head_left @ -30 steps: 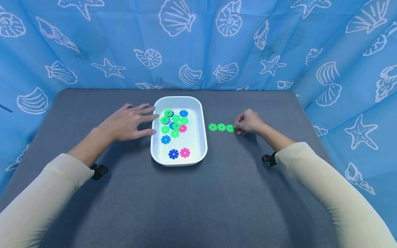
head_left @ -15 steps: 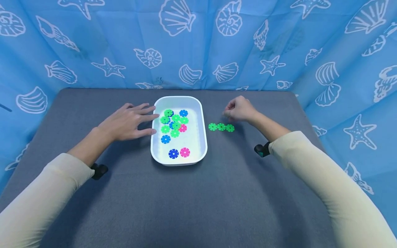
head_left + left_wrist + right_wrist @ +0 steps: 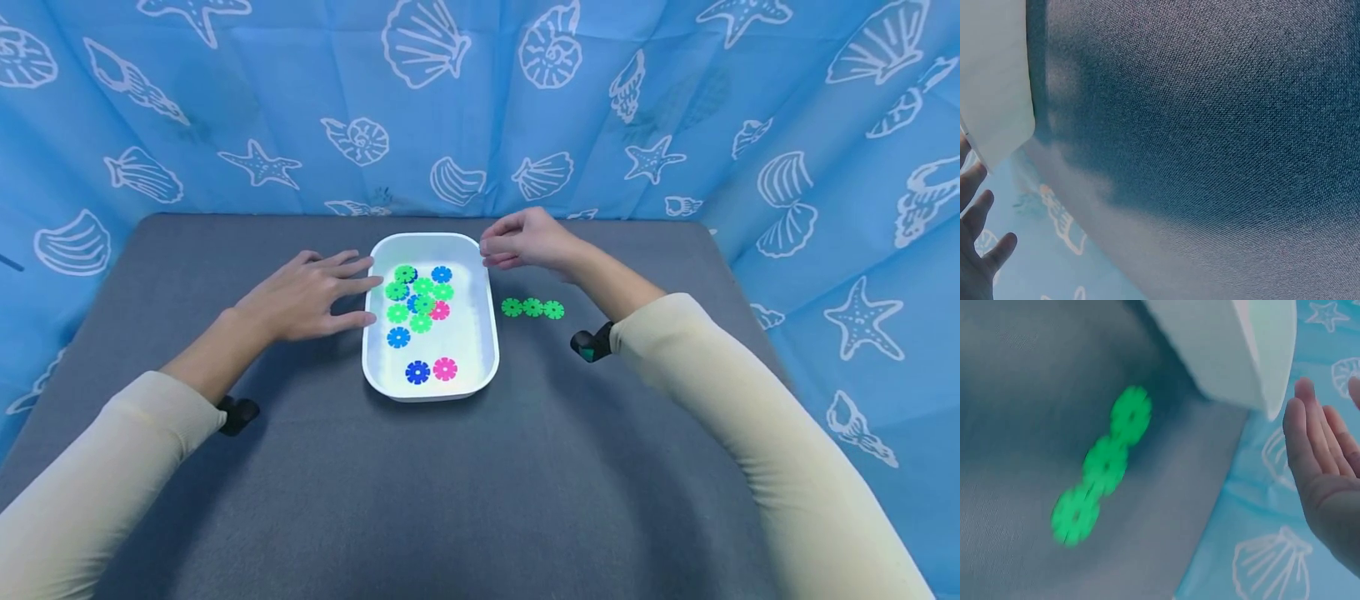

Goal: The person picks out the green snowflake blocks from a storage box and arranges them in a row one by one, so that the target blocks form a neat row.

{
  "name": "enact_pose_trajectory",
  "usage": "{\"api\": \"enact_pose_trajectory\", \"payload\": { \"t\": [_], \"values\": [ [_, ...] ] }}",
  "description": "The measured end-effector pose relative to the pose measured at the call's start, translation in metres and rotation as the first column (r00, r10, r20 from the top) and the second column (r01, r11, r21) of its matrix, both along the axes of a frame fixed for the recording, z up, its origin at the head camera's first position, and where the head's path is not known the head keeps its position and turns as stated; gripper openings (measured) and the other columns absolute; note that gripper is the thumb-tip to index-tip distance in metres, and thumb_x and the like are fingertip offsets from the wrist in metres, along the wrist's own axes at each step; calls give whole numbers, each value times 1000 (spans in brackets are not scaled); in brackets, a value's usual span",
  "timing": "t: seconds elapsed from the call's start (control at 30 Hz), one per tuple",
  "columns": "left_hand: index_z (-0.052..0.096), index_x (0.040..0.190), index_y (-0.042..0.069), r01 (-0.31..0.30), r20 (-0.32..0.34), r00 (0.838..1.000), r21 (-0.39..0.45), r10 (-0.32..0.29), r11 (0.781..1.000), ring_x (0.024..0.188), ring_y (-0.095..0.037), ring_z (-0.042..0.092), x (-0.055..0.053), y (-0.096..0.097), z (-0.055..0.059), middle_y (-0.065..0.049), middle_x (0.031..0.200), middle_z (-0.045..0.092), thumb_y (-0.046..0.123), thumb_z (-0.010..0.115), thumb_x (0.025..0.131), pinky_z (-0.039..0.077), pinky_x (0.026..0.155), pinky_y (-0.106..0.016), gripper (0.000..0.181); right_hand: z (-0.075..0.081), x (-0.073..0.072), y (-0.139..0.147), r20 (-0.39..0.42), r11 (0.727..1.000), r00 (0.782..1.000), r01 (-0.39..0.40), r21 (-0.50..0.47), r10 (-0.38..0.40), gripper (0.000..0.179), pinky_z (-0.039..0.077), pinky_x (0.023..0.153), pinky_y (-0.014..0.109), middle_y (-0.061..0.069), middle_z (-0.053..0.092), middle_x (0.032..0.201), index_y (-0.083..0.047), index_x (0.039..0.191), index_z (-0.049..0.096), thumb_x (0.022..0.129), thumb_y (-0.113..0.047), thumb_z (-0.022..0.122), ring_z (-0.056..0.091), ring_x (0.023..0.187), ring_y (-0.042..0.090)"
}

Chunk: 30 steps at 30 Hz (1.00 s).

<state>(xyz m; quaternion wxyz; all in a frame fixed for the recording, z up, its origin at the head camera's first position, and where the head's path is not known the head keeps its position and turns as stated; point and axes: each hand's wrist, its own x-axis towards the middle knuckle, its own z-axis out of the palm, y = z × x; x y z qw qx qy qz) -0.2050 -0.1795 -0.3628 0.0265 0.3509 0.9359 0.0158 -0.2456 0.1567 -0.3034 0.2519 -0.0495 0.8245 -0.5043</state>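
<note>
My left hand (image 3: 311,296) spreads its fingers at the left rim of a white plastic tray (image 3: 468,337); the left wrist view shows its fingertips by the tray wall. Over the tray's far right corner hovers my right hand (image 3: 531,242), its fingers bent a little and nothing seen between them. In the right wrist view its fingers (image 3: 1297,428) look nearly straight. Inside the tray lie several notched flower discs, among them green discs (image 3: 397,313), blue discs (image 3: 398,337) and pink discs (image 3: 445,369). Right of the tray, three green discs joined in a row (image 3: 532,308) lie flat.
A grey cloth covers the table (image 3: 450,483). Behind and to the sides hangs a blue curtain (image 3: 300,83) printed with shells and starfish. Black wrist cameras (image 3: 592,342) stick out below both cuffs.
My right hand has let go of the right end of the green row and moved left and away to the tray's far right corner. The left hand stays put.
</note>
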Motion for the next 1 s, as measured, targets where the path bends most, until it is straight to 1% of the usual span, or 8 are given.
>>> {"api": "enact_pose_trajectory", "payload": {
  "t": [0.13, 0.3, 0.37, 0.5, 0.63, 0.77, 0.87, 1.0],
  "values": [
    [52, 147, 20, -4, 1, 1000, -1, 4, 1000, 145, -37, 33, 0, -1, -1, -10, 156, 40, 60, 57, 93, 33, 104, -66, 67, 0, -3, -21, 73, 998, 997, -26, -53, 30, 41, 51, 97, 39, 18, 63, 127, 2, 132, 58, 97, -18, 66, 67, 112, 26],
    [51, 147, 21, -7, 6, 1000, -2, 7, 1000, 145, -37, 32, 0, -2, -1, -10, 156, 39, 61, 57, 93, 33, 105, -66, 67, -7, -4, -43, 138, 999, 990, -37, -27, 40, 43, 46, 103, 44, 19, 62, 132, 2, 134, 58, 97, -19, 66, 64, 117, 30],
    [51, 148, 21, -5, 8, 1000, 1, 5, 1000, 145, -37, 32, -1, -2, -1, -10, 157, 39, 61, 57, 93, 33, 105, -66, 68, -12, -4, -50, 170, 999, 985, -36, -15, 38, 43, 47, 102, 42, 20, 62, 132, 3, 133, 59, 97, -20, 67, 62, 119, 31],
    [51, 147, 21, 3, 8, 1000, 12, -3, 1000, 145, -36, 32, -2, -3, -2, -10, 156, 39, 61, 57, 93, 33, 105, -66, 67, -23, -4, -61, 245, 999, 969, -34, 26, 27, 44, 48, 101, 40, 20, 63, 130, 4, 132, 60, 97, -20, 67, 63, 118, 30],
    [51, 147, 21, 7, 10, 1000, 14, -7, 1000, 146, -36, 31, -2, -3, -2, -10, 156, 39, 60, 57, 93, 33, 105, -66, 67, -30, -4, -68, 293, 997, 956, -39, 67, 17, 48, 50, 99, 39, 22, 61, 129, 6, 135, 55, 97, -22, 66, 64, 116, 30],
    [51, 148, 21, 5, 16, 1000, 6, -5, 1000, 146, -36, 30, -2, -3, -2, -10, 157, 38, 61, 57, 93, 32, 105, -67, 68, -34, -3, -75, 342, 994, 939, -76, 79, 45, 50, 51, 98, 40, 25, 61, 128, 7, 136, 51, 98, -22, 65, 64, 116, 31],
    [50, 148, 22, 4, 16, 1000, 2, -4, 1000, 146, -36, 30, -1, -3, -1, -10, 157, 38, 61, 57, 93, 32, 106, -66, 68, -36, -1, -80, 357, 991, 932, -106, 85, 69, 49, 52, 96, 40, 25, 63, 126, 7, 135, 50, 98, -22, 65, 65, 115, 31],
    [51, 148, 22, 2, 10, 1000, 3, -2, 1000, 146, -36, 31, -1, -3, -1, -9, 157, 38, 61, 57, 93, 32, 105, -66, 68, -38, 1, -86, 338, 989, 938, -116, 93, 79, 47, 54, 93, 39, 25, 64, 123, 7, 133, 52, 98, -22, 66, 66, 113, 30]
  ]
}}
